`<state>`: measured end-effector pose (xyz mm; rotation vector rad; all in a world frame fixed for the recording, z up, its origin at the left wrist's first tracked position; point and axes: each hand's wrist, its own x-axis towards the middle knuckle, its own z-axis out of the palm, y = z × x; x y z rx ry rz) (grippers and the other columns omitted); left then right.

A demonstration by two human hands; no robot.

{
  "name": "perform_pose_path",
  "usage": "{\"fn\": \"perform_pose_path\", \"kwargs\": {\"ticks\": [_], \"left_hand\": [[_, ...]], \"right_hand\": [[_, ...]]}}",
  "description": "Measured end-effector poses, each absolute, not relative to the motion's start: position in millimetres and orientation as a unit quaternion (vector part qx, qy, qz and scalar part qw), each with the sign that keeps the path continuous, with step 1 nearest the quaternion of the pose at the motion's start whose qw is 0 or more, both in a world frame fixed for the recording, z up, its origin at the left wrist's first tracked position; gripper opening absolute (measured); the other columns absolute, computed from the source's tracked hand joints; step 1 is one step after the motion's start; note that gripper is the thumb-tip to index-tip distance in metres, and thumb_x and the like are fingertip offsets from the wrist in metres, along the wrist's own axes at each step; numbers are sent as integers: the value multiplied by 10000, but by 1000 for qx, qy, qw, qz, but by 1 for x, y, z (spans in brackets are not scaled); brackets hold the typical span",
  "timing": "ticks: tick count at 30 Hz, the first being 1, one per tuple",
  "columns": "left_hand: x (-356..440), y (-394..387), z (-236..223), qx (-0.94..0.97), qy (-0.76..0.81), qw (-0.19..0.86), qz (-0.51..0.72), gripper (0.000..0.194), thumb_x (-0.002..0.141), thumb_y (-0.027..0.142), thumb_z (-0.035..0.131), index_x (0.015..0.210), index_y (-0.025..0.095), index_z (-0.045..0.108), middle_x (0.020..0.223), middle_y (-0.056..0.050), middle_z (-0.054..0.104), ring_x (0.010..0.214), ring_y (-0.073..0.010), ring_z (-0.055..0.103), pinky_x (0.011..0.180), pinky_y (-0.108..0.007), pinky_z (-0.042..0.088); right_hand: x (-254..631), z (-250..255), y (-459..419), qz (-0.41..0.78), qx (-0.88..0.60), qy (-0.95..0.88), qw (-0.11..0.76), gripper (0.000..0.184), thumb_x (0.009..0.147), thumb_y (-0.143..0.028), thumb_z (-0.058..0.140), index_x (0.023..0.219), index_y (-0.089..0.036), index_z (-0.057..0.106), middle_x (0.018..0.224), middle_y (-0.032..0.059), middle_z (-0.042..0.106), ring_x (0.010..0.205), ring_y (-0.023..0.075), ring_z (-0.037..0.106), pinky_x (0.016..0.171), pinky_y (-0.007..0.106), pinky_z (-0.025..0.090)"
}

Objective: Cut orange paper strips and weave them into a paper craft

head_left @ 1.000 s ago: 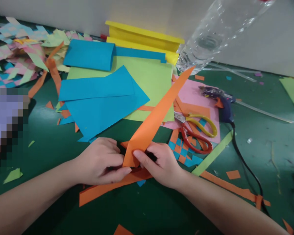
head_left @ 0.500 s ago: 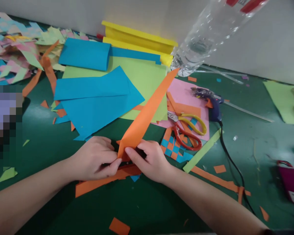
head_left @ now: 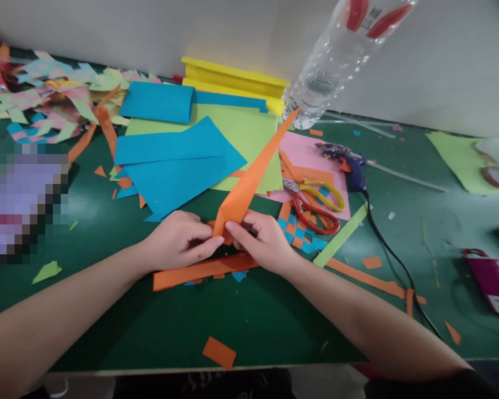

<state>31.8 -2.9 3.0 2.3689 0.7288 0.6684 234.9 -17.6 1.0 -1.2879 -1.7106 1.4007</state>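
Note:
An orange paper strip rises at a slant from between both hands, its pointed end toward the plastic bottle. My left hand pinches the strip's lower end between thumb and curled fingers. Gripping the same strip from the other side, my right hand has its thumb pressed on the paper's face. Just below the hands lies another folded orange strip on the green table. Blue paper sheets lie beyond the left hand. Scissors with red and yellow handles rest beyond the right hand, near a woven blue-and-orange paper piece.
A glue gun with a black cord lies at right on the table. The clear bottle stands by the wall. Paper scraps pile up at back left; a blurred-out device sits left. A purple object is far right.
The view has shifted, bringing the table's front edge into sight. Both hands keep hold of the orange strip, and its lower end appears a little more folded over.

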Motion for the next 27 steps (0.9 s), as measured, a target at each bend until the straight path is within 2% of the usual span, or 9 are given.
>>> {"fn": "perform_pose_path", "kwargs": {"ticks": [3,5,8,12,15,21,27], "left_hand": [[32,-1,3,875,280,296,260,444,958,229,423,519,180,378,428,61,324,396,-77,324,437,-234,241],[32,0,3,860,294,323,264,433,949,225,415,520,169,437,431,55,391,390,-62,356,431,-206,258],[32,2,4,836,314,372,256,423,935,238,408,531,158,503,444,43,475,394,-55,399,433,-177,290],[32,3,8,813,327,410,252,430,928,262,394,540,149,543,427,49,437,385,-53,376,420,-174,272],[32,3,8,798,336,433,250,434,925,296,417,536,146,540,421,50,402,389,-57,355,414,-187,247],[30,4,7,746,351,500,263,488,958,399,411,559,150,537,478,19,448,431,-80,365,426,-216,256],[34,5,10,761,373,469,250,484,957,372,419,518,170,384,471,53,312,433,-66,282,417,-205,219]], "right_hand": [[232,5,-14,582,-472,-576,325,307,849,-471,571,771,-174,571,556,-41,527,478,81,469,457,228,367],[230,8,-11,596,-472,-557,333,305,812,-469,610,743,-175,569,533,-56,499,458,68,431,445,221,339],[224,10,-9,580,-497,-554,330,311,798,-442,626,662,-186,514,512,-61,478,462,67,437,446,216,328],[220,8,-12,533,-505,-589,335,346,847,-447,568,629,-204,453,498,-60,476,461,73,430,434,218,326],[222,5,-15,519,-493,-623,315,328,879,-430,537,655,-199,473,536,-45,503,487,81,464,451,223,356],[229,-1,-17,502,-479,-664,279,278,899,-413,534,743,-183,547,660,0,570,533,105,507,482,252,397],[229,2,-18,520,-441,-674,283,277,905,-375,514,702,-187,529,640,-6,536,556,104,461,494,246,383]]}}
